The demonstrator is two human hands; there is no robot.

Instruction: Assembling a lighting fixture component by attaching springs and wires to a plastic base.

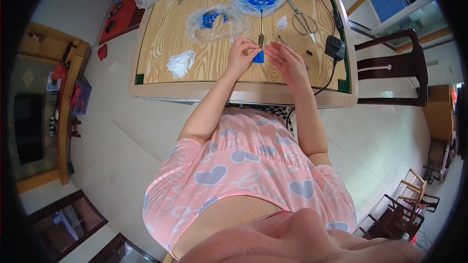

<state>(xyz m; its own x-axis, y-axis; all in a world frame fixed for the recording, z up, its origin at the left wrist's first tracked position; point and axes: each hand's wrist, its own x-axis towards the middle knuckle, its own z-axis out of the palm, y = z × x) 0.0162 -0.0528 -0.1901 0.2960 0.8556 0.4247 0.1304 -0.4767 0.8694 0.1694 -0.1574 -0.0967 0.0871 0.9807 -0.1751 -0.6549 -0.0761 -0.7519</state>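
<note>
- Near the table's (161, 34) closest edge, our left hand (243, 55) pinches 1 blue piece (258, 59).
- Just right, our right hand (288, 62) extends its fingers; we cannot tell whether they grip anything.
- Beyond lies 1 dark spring (261, 40).
- Farther left, 1 clear bag (236, 31) holds blue bits (209, 19).

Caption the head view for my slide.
Bare left hand and right hand beside a dark coiled spring and flat blue piece at a pale wood-grain table.
</note>
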